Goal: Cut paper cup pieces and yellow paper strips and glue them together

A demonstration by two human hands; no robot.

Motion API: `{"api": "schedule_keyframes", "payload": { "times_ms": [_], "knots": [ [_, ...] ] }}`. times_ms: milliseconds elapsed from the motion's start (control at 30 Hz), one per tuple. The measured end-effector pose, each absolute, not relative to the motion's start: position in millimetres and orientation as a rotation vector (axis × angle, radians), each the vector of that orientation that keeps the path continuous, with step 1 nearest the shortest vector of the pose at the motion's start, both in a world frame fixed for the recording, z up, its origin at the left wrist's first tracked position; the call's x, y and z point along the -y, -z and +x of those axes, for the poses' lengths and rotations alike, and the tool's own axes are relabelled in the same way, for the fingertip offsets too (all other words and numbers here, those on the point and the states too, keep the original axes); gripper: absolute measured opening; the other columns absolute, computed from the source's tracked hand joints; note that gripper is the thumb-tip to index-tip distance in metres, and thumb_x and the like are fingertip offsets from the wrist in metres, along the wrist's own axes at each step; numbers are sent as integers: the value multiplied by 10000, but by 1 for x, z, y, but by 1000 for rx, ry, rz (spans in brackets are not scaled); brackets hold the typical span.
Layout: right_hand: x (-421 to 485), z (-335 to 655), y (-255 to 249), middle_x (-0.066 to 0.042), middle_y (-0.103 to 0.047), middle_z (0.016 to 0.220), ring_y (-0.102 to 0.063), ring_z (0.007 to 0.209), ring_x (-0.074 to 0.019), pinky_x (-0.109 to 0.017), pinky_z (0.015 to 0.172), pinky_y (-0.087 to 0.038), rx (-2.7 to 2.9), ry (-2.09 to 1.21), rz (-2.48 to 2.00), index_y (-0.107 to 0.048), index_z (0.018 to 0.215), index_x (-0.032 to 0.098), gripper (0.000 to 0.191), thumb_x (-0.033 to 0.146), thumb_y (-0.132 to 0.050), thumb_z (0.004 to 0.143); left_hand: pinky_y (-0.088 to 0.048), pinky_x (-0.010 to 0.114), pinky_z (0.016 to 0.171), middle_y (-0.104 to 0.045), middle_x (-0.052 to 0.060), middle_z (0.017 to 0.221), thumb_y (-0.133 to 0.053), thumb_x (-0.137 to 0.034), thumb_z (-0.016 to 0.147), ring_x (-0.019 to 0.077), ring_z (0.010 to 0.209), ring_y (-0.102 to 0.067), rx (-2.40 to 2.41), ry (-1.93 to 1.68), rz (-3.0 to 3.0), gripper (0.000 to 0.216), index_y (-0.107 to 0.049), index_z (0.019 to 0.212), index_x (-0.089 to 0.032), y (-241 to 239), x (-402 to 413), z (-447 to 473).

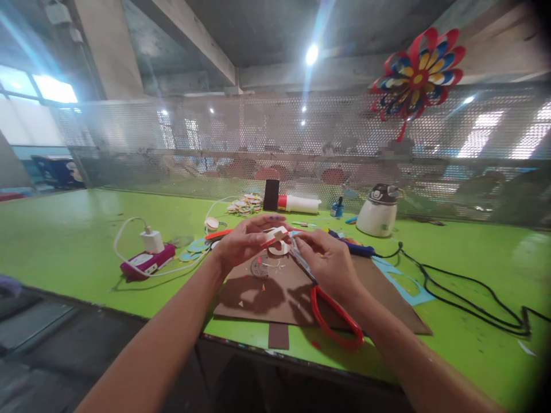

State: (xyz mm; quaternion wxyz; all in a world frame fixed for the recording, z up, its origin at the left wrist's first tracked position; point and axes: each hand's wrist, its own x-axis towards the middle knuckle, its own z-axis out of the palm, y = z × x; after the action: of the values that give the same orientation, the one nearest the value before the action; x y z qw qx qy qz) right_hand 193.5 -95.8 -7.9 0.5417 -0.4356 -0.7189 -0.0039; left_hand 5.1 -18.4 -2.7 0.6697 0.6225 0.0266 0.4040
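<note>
My left hand [245, 240] pinches a small white piece with red edging [275, 236] between thumb and fingers, above the brown board. Close on its right, my right hand [328, 261] is closed around red-handled scissors [338, 321]. Their handle loops hang toward the table's front edge, and the metal blade part shows by my thumb. The scissor tips and the fingertips around them are partly hidden. Below the hands, a brown board [249, 301] bears small paper scraps and a round, clear-looking disc [259, 267]. A white ring-shaped piece [279, 248] shows just under the held piece.
On the green table [64, 241] are a purple power strip [148, 264] with a white charger, a black phone [271, 195], a blue bottle [337, 207] and a white jug [377, 215]. A black cord [473, 287] loops at right. Perforated mesh [258, 137] stands behind, with a paper flower [419, 77].
</note>
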Motion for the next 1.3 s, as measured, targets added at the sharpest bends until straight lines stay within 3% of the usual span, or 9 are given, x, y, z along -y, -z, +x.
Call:
{"api": "schedule_keyframes", "payload": {
  "times_ms": [133,233,333,500,867,1067,1300],
  "knots": [
    [104,186,6,-69,-651,888,-604,697,-146,-288,664,-521,1711,1,-984,-669,1046,161,211,217,-566,870,-524,354,853,-663,131,1153,-733,-189,675,259,1027,-643,-64,-881,1384,510,-640,1175,-162,3,17,6],
    [108,184,5,-81,-614,915,-583,786,-181,-342,734,-514,1733,117,-961,-642,1073,155,225,203,-577,862,-513,344,880,-669,129,1154,-727,-199,682,241,1014,-648,-68,-823,1384,524,-633,1195,-155,4,16,8],
    [110,185,3,-114,-604,912,-562,863,-223,-376,773,-498,1784,274,-981,-644,1024,110,188,177,-570,865,-478,352,938,-658,139,1182,-705,-244,717,241,1047,-636,-48,-745,1449,501,-632,1204,-148,6,17,12],
    [112,184,3,-105,-616,823,-559,818,-218,-351,740,-484,1825,358,-985,-680,895,96,150,156,-543,893,-439,396,989,-672,133,1159,-694,-296,726,255,1072,-627,-51,-697,1530,460,-660,1166,-168,7,19,16],
    [111,185,3,-84,-647,789,-581,773,-183,-319,708,-490,1797,269,-915,-713,888,105,151,134,-565,884,-459,414,968,-670,142,1159,-716,-311,719,274,1073,-628,-91,-702,1587,465,-669,1157,-164,7,17,12],
    [114,186,0,-81,-630,831,-568,759,-161,-302,714,-479,1710,161,-894,-702,1002,89,189,164,-579,880,-493,387,906,-688,130,1112,-698,-259,761,233,974,-666,-122,-781,1575,431,-647,1182,-182,5,16,6],
    [105,191,0,-90,-631,794,-563,708,-180,-333,673,-461,1695,-71,-1006,-720,885,104,206,220,-549,880,-479,397,927,-697,150,1071,-730,-299,742,254,994,-668,-175,-969,1455,489,-617,1195,-153,-2,21,6]
  ]
}}
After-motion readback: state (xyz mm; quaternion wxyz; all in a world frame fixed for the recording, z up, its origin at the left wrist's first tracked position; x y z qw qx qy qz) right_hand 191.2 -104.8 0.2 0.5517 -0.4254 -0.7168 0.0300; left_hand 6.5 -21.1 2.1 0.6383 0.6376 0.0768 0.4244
